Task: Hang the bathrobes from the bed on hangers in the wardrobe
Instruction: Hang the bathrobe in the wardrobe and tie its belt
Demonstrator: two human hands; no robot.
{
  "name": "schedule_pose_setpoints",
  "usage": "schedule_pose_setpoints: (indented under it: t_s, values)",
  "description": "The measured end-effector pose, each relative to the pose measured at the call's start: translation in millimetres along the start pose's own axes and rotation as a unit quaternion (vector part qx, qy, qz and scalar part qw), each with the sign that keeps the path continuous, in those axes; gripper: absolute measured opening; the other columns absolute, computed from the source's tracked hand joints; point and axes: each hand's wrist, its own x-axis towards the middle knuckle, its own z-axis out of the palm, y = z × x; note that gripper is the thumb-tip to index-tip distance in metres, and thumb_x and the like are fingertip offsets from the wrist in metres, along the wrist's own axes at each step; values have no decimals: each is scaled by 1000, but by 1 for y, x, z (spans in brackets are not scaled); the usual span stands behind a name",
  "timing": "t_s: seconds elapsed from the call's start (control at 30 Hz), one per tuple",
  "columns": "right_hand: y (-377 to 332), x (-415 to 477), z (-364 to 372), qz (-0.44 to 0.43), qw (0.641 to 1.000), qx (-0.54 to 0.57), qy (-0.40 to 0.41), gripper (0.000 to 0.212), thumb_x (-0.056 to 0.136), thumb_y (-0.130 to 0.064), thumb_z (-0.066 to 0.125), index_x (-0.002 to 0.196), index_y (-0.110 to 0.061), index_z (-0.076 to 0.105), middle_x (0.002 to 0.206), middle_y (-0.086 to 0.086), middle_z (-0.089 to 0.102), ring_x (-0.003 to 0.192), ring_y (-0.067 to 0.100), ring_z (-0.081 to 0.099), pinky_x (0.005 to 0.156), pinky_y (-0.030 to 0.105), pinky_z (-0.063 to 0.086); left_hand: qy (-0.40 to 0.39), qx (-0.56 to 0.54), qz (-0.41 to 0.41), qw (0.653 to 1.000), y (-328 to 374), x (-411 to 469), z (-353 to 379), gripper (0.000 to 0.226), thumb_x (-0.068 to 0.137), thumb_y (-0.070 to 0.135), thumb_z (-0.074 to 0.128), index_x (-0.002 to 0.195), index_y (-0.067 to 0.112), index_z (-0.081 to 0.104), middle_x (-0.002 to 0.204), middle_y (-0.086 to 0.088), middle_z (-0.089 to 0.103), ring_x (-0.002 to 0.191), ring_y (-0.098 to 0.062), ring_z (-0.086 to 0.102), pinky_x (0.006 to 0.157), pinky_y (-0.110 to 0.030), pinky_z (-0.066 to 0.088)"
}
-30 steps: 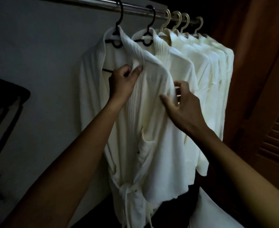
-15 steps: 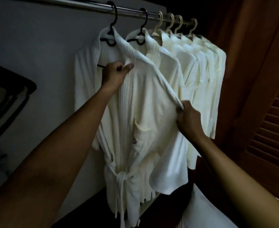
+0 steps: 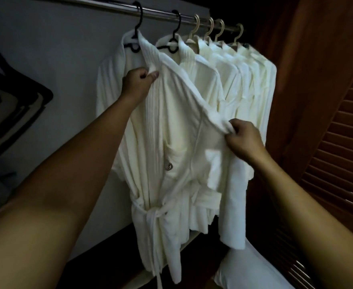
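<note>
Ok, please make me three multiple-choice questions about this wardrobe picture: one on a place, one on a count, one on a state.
1. Where does the left hand have its grip on the front bathrobe?
A) on the collar
B) on the hem
C) on a sleeve cuff

2. How many black hangers are on the rail?
A) one
B) two
C) four

3. In what state is the belt of the front bathrobe?
A) tied at the waist
B) hanging untied
C) lying on the floor

Answers:
1 A, the thumb and fingers pinch the ribbed collar just below the hanger.
2 B, two hooks are black and the other four hangers are pale.
3 A, a knot sits at the waist with the ends hanging down.
</note>
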Motion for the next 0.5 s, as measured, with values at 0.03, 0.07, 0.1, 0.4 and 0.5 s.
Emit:
schedule_pose_setpoints:
  t_s: [0.03, 0.07, 0.1, 0.4, 0.5]
  values:
    - [0, -4, -4, 5, 999, 39, -2, 21, 79, -3, 51, 90, -13, 67, 81, 4, 65, 78, 23, 61, 61, 33, 42, -5, -1, -5, 1000, 1, 0, -2, 47, 94, 48, 64, 66, 21, 39, 63, 5, 39, 57, -7, 38, 51, -23, 27]
    - [2, -9, -5, 4, 999, 28, -27, 26, 80, -3, 51, 95, -15, 68, 86, 3, 66, 80, 23, 61, 62, 33, 43, -12, -2, -10, 1000, 1, -1, -3, 47, 94, 48, 64, 65, 21, 39, 63, 5, 39, 58, -8, 39, 52, -25, 28]
    - [5, -15, -3, 4, 997, -28, -65, 27, 80, -2, 51, 99, -14, 66, 88, 4, 64, 83, 25, 60, 63, 32, 40, -18, 0, -13, 1000, 2, -3, -4, 47, 94, 47, 64, 65, 21, 39, 64, 4, 40, 59, -9, 40, 53, -27, 28]
    - [36, -46, 29, 59, 995, -39, -74, 21, 87, -7, 49, 104, -7, 62, 100, 16, 66, 97, 35, 63, 72, 29, 36, -13, 1, 5, 1000, -5, 0, 2, 47, 96, 42, 65, 65, 18, 38, 62, 2, 36, 52, -4, 33, 50, -23, 25]
    - [52, -58, 46, 111, 984, -55, -125, 18, 75, -2, 52, 89, -11, 59, 84, 8, 64, 86, 35, 62, 62, 36, 42, 3, 5, 10, 1000, -11, 0, 6, 44, 96, 41, 64, 71, 7, 47, 66, -7, 44, 58, -8, 38, 52, -24, 30]
